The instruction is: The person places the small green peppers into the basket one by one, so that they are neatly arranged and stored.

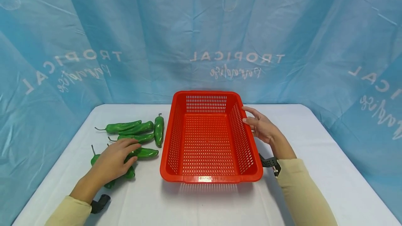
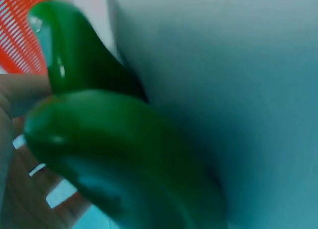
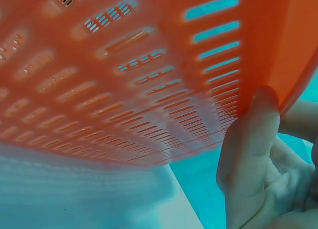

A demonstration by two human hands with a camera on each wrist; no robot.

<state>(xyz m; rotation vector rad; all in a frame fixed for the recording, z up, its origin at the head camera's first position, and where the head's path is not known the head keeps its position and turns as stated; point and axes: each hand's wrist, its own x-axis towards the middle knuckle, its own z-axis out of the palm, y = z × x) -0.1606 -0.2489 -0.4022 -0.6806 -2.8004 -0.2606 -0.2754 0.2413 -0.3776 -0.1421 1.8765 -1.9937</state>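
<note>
My left hand (image 1: pixel 110 159) reaches over several green chili peppers on the left of the table, fingers spread and slightly bent. A pepper (image 1: pixel 147 152) lies beneath its fingertips, and another pepper (image 1: pixel 129 174) shows below the thumb. Up close in the left wrist view, two glossy peppers (image 2: pixel 114 144) partly cover the hand; no firm grip shows. On the right, my right hand (image 1: pixel 263 126) pinches the side rim of a red perforated plastic basket (image 1: pixel 182 178). The right wrist view shows fingers (image 3: pixel 261 119) against the underside of that rim. Nothing lies inside the basket.
More peppers (image 1: pixel 138 128) lie farther back, with one pepper (image 1: pixel 159 130) standing lengthwise close to the basket's left side. A white cloth covers the table (image 1: pixel 201 205). Blue printed curtains (image 1: pixel 163 44) hang behind it and on both sides.
</note>
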